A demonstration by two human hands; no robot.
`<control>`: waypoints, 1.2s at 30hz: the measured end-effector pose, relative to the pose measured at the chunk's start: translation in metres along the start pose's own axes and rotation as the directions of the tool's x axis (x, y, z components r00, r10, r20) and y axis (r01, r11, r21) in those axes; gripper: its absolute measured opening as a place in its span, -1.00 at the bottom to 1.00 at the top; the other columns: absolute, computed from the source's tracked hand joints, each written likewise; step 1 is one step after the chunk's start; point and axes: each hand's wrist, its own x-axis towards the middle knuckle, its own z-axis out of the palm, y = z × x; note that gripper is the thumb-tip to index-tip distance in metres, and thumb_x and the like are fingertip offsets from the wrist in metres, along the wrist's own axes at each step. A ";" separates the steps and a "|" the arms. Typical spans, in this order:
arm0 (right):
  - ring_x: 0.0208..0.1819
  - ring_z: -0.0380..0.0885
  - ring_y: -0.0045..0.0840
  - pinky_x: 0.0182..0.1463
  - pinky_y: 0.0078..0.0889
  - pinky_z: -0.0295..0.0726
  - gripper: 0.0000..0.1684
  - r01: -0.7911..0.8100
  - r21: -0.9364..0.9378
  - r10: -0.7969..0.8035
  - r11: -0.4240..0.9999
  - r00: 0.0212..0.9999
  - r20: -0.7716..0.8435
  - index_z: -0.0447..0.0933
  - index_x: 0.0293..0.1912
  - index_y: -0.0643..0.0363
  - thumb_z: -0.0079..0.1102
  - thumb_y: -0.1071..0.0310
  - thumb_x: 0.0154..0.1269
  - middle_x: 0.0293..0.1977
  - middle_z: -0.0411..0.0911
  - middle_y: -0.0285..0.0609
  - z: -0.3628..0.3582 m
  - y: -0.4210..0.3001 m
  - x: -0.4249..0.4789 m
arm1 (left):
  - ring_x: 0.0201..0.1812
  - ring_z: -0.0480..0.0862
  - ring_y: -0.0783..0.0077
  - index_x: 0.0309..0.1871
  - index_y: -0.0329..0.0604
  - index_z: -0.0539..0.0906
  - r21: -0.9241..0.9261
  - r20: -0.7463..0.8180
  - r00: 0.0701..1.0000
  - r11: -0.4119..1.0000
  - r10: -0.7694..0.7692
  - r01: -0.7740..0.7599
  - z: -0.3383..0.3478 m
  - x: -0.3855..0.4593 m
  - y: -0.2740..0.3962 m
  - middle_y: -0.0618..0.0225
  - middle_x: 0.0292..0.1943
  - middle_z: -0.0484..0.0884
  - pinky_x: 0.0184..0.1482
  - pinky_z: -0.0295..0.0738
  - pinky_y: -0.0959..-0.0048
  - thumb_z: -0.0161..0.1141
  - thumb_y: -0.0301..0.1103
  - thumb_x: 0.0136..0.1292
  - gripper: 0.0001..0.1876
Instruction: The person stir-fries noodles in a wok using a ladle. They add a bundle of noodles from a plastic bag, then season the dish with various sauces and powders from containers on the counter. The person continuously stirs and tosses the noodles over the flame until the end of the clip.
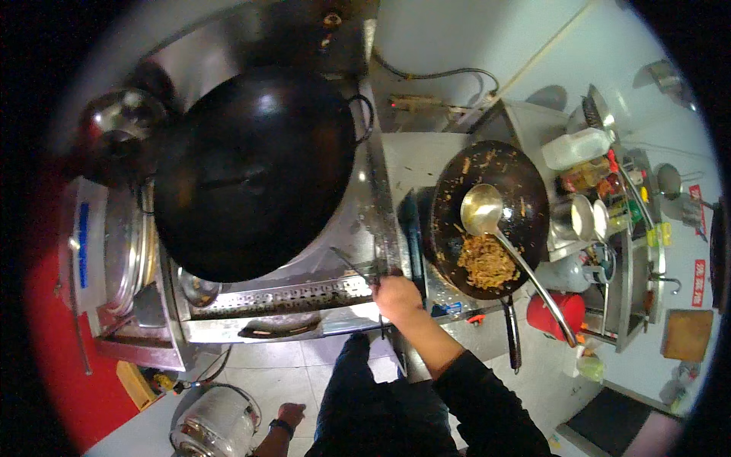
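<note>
My right hand [398, 298] is at the stove's front edge, its fingers closed around a thin dark utensil [349, 264] that points up and left. My left hand [291, 416], with a dark band at the wrist, hangs low over the floor; its fingers look curled, and I see nothing in it. A large black wok [257, 177] sits on the stove to the left of my right hand. On the right, a smaller wok [522, 171] holds a mound of browned shredded food [486, 265]. A metal ladle [482, 210] rests in that wok, its long handle reaching over the rim.
A perforated metal strip [285, 298] runs along the stove front, with a small metal bowl [199, 287] at its left end. Bottles such as a white jug [577, 148] stand on the right shelf. A red container [555, 317] is below. A metal pot [214, 420] stands lower left.
</note>
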 end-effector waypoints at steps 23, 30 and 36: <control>-0.28 0.63 -0.02 -0.17 -0.04 0.60 -0.41 0.058 0.027 -0.053 0.998 0.985 -0.164 0.32 -0.05 0.26 0.35 0.09 0.09 -0.37 0.62 0.08 -0.022 0.011 -0.040 | -0.39 0.61 0.52 -0.14 -0.34 0.57 -0.610 -0.261 0.724 -0.473 -0.638 -0.636 -0.334 -0.010 -0.039 0.24 -0.30 0.69 -0.47 0.45 0.65 0.01 -0.24 0.45 -0.71; -0.35 0.63 -0.02 -0.28 -0.01 0.62 -0.44 0.090 0.218 -0.013 0.972 0.944 -0.331 0.36 0.10 0.22 0.27 0.18 0.19 -0.21 0.61 0.09 -0.024 0.013 -0.068 | -0.55 0.49 0.52 -0.11 -0.29 0.56 -0.287 -0.132 0.896 -0.849 -0.423 -0.443 -0.350 0.040 -0.059 0.31 -0.40 0.65 -0.51 0.41 0.58 0.01 -0.12 0.38 -0.64; -0.50 0.62 -0.28 -0.43 -0.26 0.59 -0.63 0.347 0.636 -0.173 0.689 0.931 -0.320 0.52 -0.01 0.07 0.31 0.16 0.25 -0.40 0.63 -0.15 0.017 0.050 -0.181 | -0.39 0.59 0.63 -0.12 -0.17 0.55 -0.722 -0.315 0.863 -0.491 -0.394 -0.488 -0.387 0.004 0.077 0.40 -0.31 0.64 -0.45 0.48 0.64 0.08 -0.24 0.38 -0.80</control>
